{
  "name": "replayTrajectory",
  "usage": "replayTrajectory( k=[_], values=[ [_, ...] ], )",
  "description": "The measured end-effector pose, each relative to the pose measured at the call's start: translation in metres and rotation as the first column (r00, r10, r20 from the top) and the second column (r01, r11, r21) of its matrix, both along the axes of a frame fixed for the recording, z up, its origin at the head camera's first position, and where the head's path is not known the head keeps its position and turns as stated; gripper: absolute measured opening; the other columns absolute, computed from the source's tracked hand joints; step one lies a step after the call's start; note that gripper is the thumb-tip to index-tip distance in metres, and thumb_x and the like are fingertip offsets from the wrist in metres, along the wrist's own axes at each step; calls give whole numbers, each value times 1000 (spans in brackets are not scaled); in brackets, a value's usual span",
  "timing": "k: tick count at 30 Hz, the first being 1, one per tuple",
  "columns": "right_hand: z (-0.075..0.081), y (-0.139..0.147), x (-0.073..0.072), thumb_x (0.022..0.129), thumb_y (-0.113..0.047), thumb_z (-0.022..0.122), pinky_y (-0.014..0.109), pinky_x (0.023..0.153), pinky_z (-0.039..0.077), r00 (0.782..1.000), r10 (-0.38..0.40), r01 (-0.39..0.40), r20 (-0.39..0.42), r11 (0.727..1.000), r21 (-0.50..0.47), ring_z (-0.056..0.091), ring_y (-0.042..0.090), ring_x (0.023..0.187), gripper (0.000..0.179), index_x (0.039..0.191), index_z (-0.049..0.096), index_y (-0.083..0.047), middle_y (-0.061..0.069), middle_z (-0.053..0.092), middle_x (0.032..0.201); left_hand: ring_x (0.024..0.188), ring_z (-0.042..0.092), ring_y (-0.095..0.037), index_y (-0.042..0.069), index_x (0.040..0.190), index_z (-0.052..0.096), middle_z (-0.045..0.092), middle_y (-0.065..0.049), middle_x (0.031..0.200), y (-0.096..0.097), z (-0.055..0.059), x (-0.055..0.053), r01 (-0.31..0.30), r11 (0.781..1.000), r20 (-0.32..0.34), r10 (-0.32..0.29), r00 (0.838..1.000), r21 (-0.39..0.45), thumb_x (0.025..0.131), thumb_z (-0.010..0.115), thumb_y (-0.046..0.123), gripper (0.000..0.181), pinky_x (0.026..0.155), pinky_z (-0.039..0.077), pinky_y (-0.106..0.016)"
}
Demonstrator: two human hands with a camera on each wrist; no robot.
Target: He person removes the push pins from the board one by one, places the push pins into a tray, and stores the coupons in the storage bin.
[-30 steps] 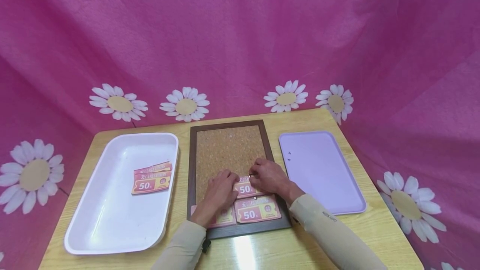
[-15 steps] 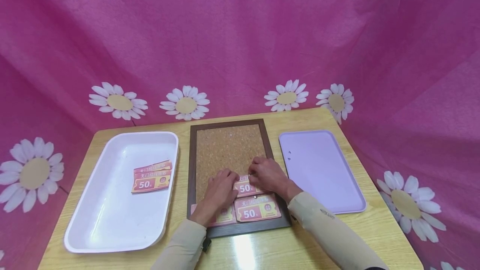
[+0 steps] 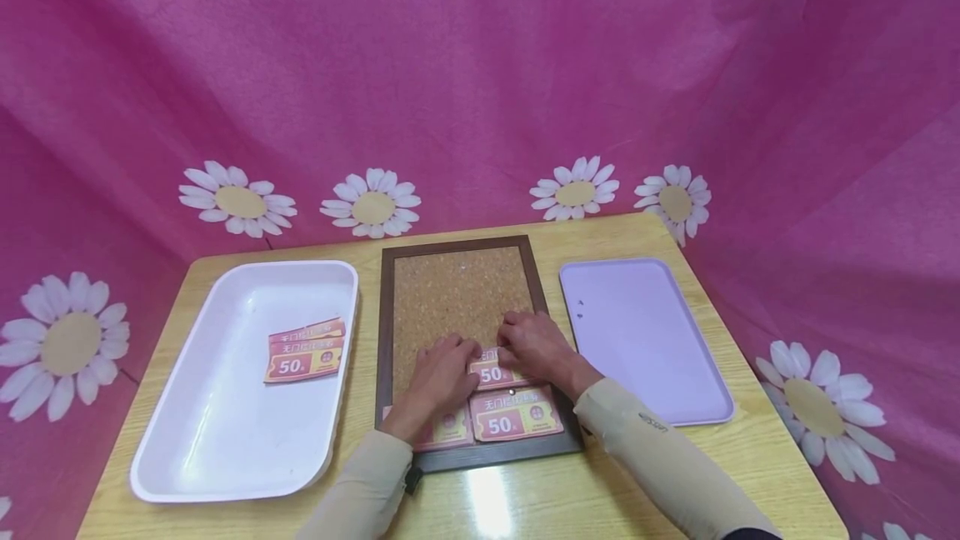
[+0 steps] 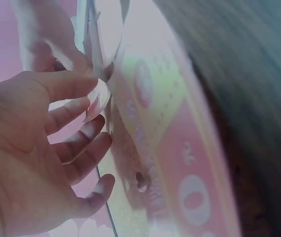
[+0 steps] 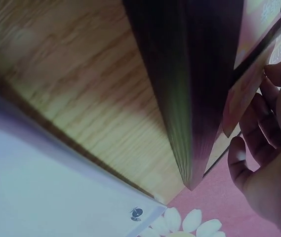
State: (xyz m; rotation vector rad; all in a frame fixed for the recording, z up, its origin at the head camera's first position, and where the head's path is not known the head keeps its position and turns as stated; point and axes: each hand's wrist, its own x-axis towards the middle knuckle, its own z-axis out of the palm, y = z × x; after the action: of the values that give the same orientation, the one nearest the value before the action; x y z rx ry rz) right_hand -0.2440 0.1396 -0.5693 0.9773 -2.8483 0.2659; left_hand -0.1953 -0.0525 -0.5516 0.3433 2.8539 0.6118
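Observation:
A dark-framed cork board (image 3: 459, 294) lies on the table with pink-and-yellow coupons along its near part. The upper coupon (image 3: 490, 375) lies partly under both hands. My left hand (image 3: 438, 380) pinches its left side between thumb and index finger; the left wrist view shows the coupon's edge (image 4: 100, 98) there. Curled fingers of my right hand (image 3: 536, 347) pinch a push pin at the coupon's top edge, and they hide the pin. Below lie a right coupon (image 3: 517, 415) with a push pin (image 3: 512, 392) at its top and a left coupon (image 3: 448, 432), partly covered by my left wrist.
To the left of the board stands a deep white tub (image 3: 225, 448) holding a few overlapping coupons (image 3: 303, 357). On the right lies a shallow purple tray (image 3: 660, 348) with two small push pins (image 3: 580, 310) near its left edge. A pink flowered curtain (image 3: 465, 90) hangs behind the table.
The shiny pin seen at my right fingertips a second ago is now covered by the fingers. Otherwise both hands stay almost where they were.

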Motion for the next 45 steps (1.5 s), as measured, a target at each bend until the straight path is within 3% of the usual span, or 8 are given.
replayTrajectory(
  k=[8, 16, 26, 45],
  values=[
    [0, -2, 0, 79, -26, 67, 34, 61, 38, 1000, 5, -5, -11, 1000, 22, 58, 16, 72, 6, 82, 67, -21, -6, 57, 82, 100, 50, -20, 19, 108, 66, 56, 3, 103, 3, 6, 0, -15, 997, 42, 12, 999, 73, 83, 69, 19, 25, 92, 35, -44],
    [3, -3, -1, 79, -29, 66, 35, 63, 40, 1000, -1, 0, 17, 999, 52, 58, 17, 72, 9, 82, 65, -21, -6, 58, 82, 93, 49, -18, 18, 109, 66, 56, 3, 101, 5, 6, -2, -28, 996, 78, 21, 997, 81, 83, 69, 14, 26, 92, 34, -43],
    [11, -3, -3, 85, -26, 63, 38, 71, 48, 996, 3, -9, 90, 998, 65, 62, 17, 76, 6, 87, 65, -20, -5, 60, 85, 93, 51, -19, 15, 110, 66, 58, 1, 102, 4, 7, -3, -8, 997, 52, 4, 999, 75, 84, 68, 14, 27, 89, 35, -43],
    [11, 1, -3, 85, -27, 64, 37, 65, 45, 999, 10, -13, 49, 999, 45, 61, 17, 74, 6, 86, 68, -23, -4, 60, 86, 92, 51, -18, 16, 107, 66, 56, 2, 100, 4, 5, -2, -11, 995, 42, 7, 999, 94, 81, 67, 12, 26, 86, 34, -42]
  ],
)
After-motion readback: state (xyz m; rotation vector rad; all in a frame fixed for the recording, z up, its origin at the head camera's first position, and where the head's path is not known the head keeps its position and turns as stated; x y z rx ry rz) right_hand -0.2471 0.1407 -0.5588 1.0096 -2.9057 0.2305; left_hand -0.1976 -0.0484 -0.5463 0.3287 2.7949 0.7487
